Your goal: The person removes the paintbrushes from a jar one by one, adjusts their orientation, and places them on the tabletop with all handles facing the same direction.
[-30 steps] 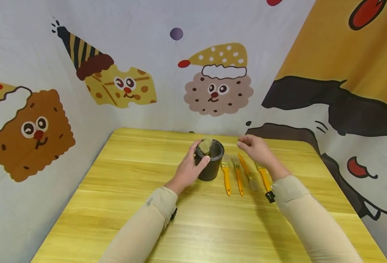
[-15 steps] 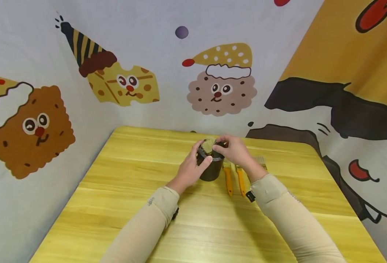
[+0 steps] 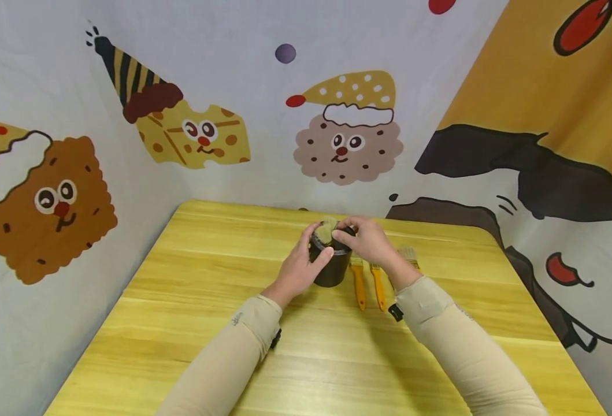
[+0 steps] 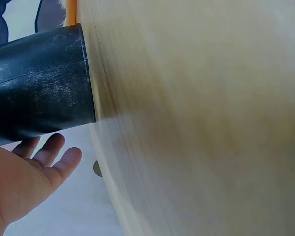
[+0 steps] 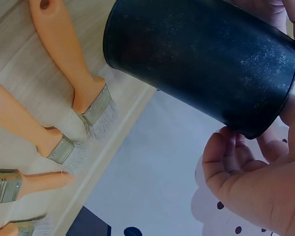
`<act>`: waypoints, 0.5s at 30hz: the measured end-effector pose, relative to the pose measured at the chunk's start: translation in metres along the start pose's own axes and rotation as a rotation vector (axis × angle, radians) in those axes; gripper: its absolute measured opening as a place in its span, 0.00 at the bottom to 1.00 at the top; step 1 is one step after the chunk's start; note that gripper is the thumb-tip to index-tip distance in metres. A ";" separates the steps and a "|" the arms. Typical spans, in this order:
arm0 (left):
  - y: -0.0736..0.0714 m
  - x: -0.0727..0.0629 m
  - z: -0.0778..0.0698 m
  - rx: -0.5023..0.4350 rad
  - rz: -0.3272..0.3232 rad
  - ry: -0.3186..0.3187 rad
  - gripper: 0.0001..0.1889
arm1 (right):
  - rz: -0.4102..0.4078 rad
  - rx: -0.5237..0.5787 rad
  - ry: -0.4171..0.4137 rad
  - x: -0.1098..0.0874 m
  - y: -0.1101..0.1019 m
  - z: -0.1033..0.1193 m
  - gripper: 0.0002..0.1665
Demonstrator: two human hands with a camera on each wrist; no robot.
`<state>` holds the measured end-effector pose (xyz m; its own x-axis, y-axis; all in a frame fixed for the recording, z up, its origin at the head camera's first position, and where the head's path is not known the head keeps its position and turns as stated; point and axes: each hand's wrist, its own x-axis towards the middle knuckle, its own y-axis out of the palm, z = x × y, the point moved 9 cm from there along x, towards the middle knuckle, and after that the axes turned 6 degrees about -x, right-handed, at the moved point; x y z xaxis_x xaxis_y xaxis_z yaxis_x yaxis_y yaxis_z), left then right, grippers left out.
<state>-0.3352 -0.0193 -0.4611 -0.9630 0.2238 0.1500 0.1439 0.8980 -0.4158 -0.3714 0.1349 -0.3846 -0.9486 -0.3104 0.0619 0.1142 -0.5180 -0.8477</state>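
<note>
A black cylindrical cup (image 3: 332, 268) stands near the back of the wooden table. The pale bristles of a paintbrush (image 3: 325, 232) stick up from its mouth, while the handle is hidden inside. My left hand (image 3: 297, 268) grips the cup from the left, thumb on the near side and fingers behind. At the cup's mouth, my right hand (image 3: 370, 242) has curled fingers, with thumb and index at the bristles, seemingly pinching them. Its other fingers lie against the rim in the right wrist view, where the cup hides part of the grip.
Several orange-handled paintbrushes lie on the table right of the cup, among them one brush (image 3: 359, 286) close beside it and another brush (image 3: 378, 289). In the right wrist view, a further brush (image 5: 32, 182) points the opposite way. A cartoon-printed cloth (image 3: 253, 190) hangs behind the table (image 3: 207, 242).
My right hand has come left from above the loose brushes to the cup's mouth and stayed there. The bristles have shifted slightly. My left hand keeps its grip on the cup.
</note>
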 end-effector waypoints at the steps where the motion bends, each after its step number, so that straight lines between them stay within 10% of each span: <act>1: 0.000 0.000 0.000 0.002 0.000 0.000 0.38 | 0.010 0.001 0.004 0.001 0.001 0.000 0.22; 15: 0.002 0.001 0.000 0.014 0.010 -0.007 0.40 | 0.034 0.199 0.035 0.008 0.009 0.001 0.12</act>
<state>-0.3363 -0.0176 -0.4615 -0.9632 0.2297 0.1394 0.1501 0.8904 -0.4297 -0.3777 0.1264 -0.3914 -0.9525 -0.3042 0.0141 0.1987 -0.6559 -0.7282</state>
